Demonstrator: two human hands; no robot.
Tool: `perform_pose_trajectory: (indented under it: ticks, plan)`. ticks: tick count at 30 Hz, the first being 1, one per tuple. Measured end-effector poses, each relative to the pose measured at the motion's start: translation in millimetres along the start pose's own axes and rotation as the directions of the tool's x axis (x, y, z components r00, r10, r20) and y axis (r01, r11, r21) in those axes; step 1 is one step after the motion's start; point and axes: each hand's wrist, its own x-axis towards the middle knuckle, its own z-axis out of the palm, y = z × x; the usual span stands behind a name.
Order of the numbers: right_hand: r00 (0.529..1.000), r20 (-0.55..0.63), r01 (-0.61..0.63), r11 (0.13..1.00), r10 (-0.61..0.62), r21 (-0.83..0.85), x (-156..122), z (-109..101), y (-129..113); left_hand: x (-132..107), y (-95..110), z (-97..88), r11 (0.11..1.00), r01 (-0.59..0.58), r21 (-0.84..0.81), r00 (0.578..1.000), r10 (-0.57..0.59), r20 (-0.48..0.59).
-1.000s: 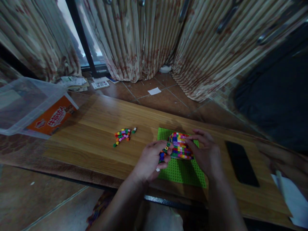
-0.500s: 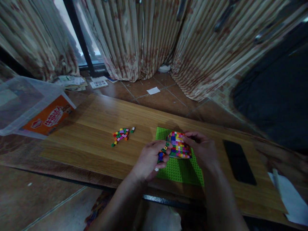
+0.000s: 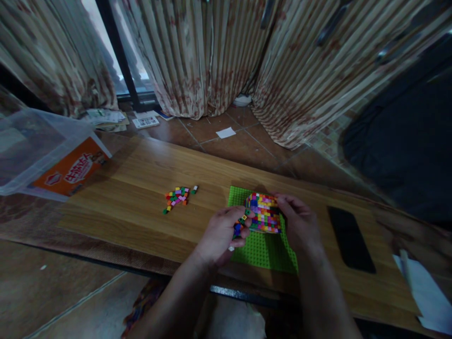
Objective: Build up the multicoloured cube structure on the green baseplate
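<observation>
- A see-through plastic box [image 3: 52, 136], smooth-walled and straight-edged, stands at the far left with a glossy orange label [image 3: 72, 174] on its side.
- A loose scatter of small bricks [image 3: 178, 195] – hard, blocky, many-coloured – lies on the wood-grained tabletop [image 3: 123, 202].
- The person's left hand [image 3: 221, 233] is closed around a handful of bricks [image 3: 238, 228]; blue, green and yellow pieces show between the curled fingers, and a white one peeps out below.
- Just beside it, above the green baseplate [image 3: 263, 256] with its rows of round studs, is the brick build [image 3: 264, 212], a chunky form whose facing side is a mosaic of tiny squares.
- The person's right hand [image 3: 302, 221] is bent at the build's right edge, thumb and fingers near together – whether they grip anything cannot be told.
- A flat black slab [image 3: 351, 239] with rounded corners lies farther right.
- White paper [image 3: 431, 296], thin and smooth, lies at the far right.
</observation>
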Motion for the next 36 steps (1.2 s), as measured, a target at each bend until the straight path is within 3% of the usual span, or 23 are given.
perform_pose_trajectory:
  ticks: [4,7,9,11,14,20,24,29,33,36]
  plan:
    - [0.983,-0.106,0.144,0.988,-0.148,-0.047,-7.2,-2.3,-9.9,0.3,0.2,0.1,1.000,0.004,-0.004,1.000,-0.004,-0.009]
    - [0.953,0.060,0.301,0.940,-0.295,-0.160,-21.4,2.9,-26.0,1.2,-1.0,0.0,1.000,-0.001,-0.003,1.000,0.001,0.002]
    - [0.904,0.272,0.397,0.886,-0.331,-0.239,-31.6,9.2,-34.9,1.4,-2.2,-0.1,1.000,-0.008,0.003,1.000,0.008,0.012]
    - [0.845,0.409,0.481,0.824,-0.345,-0.299,-38.9,15.8,-39.3,1.2,-3.2,-0.4,1.000,-0.023,0.006,1.000,0.023,0.020]
    - [0.805,0.465,0.551,0.755,-0.368,-0.356,-42.3,22.9,-38.8,0.8,-3.1,-1.0,0.999,-0.035,0.007,0.999,0.035,0.029]
    - [0.790,0.473,0.582,0.720,-0.390,-0.379,-41.2,27.0,-36.6,1.2,-1.9,-1.2,0.999,-0.025,0.031,0.999,0.024,0.026]
    - [0.835,0.415,0.505,0.802,-0.360,-0.320,-47.8,29.8,-38.7,0.1,-2.7,-0.5,0.999,-0.014,0.046,0.999,0.012,0.041]
    - [0.936,0.191,0.330,0.925,-0.295,-0.186,-49.5,25.8,-43.9,-2.0,-0.3,0.5,0.999,0.002,0.053,0.999,-0.004,0.051]
    - [0.945,-0.008,0.319,0.929,-0.327,-0.187,-36.3,13.2,-41.9,-1.7,1.7,-0.1,1.000,-0.005,0.012,1.000,0.005,0.017]
    - [0.947,-0.055,0.294,0.926,-0.315,-0.238,-25.8,3.2,-36.3,-1.1,1.6,-0.5,1.000,-0.005,-0.008,1.000,0.005,0.003]
